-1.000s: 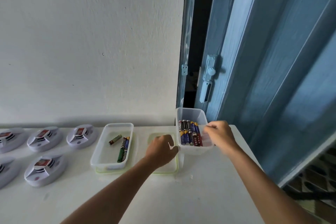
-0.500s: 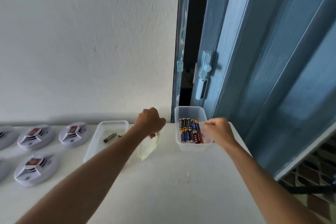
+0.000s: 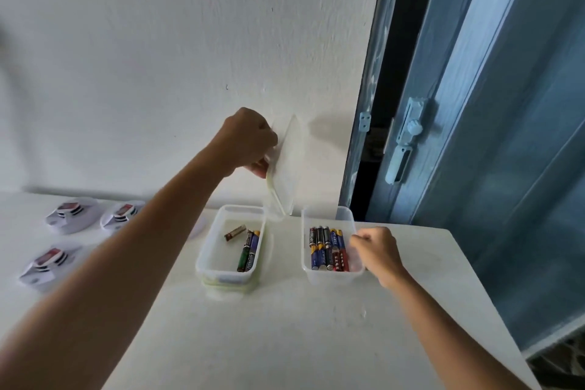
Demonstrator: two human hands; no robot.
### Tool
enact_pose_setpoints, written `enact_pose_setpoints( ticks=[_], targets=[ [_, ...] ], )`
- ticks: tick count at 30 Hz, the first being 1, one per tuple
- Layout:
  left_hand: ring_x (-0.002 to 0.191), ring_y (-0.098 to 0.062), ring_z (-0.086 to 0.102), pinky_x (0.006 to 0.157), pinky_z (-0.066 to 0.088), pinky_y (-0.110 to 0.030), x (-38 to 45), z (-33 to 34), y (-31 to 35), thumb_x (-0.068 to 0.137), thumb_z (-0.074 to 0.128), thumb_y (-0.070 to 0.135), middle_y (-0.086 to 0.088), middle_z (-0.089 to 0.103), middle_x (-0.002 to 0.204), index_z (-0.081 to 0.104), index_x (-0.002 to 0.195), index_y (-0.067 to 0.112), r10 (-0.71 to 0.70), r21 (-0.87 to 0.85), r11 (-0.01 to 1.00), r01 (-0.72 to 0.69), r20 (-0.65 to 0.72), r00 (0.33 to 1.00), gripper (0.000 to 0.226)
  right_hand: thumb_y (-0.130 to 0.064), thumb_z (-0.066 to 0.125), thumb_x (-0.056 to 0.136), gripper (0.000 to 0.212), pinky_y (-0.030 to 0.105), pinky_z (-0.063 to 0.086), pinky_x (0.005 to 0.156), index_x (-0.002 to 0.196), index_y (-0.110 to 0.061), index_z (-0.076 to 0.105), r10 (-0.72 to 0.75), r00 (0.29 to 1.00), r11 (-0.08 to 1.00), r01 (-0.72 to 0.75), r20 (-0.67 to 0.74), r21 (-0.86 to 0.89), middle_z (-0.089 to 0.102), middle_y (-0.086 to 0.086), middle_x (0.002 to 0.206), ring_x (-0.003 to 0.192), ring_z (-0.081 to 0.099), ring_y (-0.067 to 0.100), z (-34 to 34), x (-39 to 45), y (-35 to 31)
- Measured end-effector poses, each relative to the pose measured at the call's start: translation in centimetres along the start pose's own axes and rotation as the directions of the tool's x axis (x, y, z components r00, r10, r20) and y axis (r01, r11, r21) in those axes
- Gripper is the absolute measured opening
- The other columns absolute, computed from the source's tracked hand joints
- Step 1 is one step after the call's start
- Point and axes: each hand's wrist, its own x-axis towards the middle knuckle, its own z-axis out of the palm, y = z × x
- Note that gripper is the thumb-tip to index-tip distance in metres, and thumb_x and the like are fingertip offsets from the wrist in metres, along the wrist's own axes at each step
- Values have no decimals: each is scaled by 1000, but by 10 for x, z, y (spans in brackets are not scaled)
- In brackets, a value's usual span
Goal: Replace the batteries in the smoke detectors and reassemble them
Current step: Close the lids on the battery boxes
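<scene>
Detectors (image 3: 71, 218) lie in two rows near the desk's (image 3: 285, 342) left edge, three showing in my head view, well apart from both hands and untouched. At the back of the desk sit two clear tubs: the left tub (image 3: 231, 247) holds three loose batteries (image 3: 248, 250), the right tub (image 3: 330, 250) a packed row of batteries (image 3: 327, 248). A second ago a lid (image 3: 283, 168) lay flat on the desk between the tubs; my left hand (image 3: 250, 142) has since lifted it and now holds it tilted on edge against the wall, above the gap between the tubs, fingers curled round its edge. My right hand (image 3: 376, 252) has stayed on the right tub's right rim, fingers curled over it, steadying it. I judge this is setup: with the lid clear, both tubs stand open for sorting, and the battery swap itself is not yet begun.
</scene>
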Motion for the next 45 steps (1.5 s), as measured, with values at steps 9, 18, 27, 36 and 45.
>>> enact_pose_setpoints(
  ticks=[9,18,27,36,45],
  targets=[
    [57,-35,66,57,60,-43,-8,4,-18,86,52,-5,-21,65,74,61,81,-6,-9,-57,998,12,55,998,11,-3,59,81,51,25,18,46,44,-17,27,43,998,999,-43,38,14,24,-4,43,43,24,11,30,-8,0],
    [55,-30,64,53,60,-39,-13,16,-25,88,51,-9,-22,63,78,60,84,-7,-32,-279,957,78,166,986,11,-23,59,95,33,22,44,70,121,-3,59,-11,1000,947,17,-22,320,62,12,105,97,59,24,13,3,-31],
    [58,-26,65,58,61,-42,-35,56,-86,92,54,-4,-21,60,73,59,83,-10,-264,-364,854,371,311,913,12,-6,68,86,7,33,48,59,92,-4,68,237,927,728,-367,289,579,65,12,81,72,59,23,-21,18,-28],
    [54,-26,67,66,61,-41,-56,92,-108,87,71,12,-17,69,75,42,106,5,-303,120,952,281,255,918,35,-6,71,85,7,20,43,46,81,-5,65,275,927,852,-357,253,382,56,8,62,51,50,16,-5,7,-4],
    [61,-25,71,63,61,-41,-50,98,-110,90,66,12,-17,61,95,36,135,6,-315,191,944,270,274,909,54,-8,68,88,20,20,45,45,97,10,66,279,931,856,-353,237,378,58,11,67,53,51,17,-2,3,0]
  ],
)
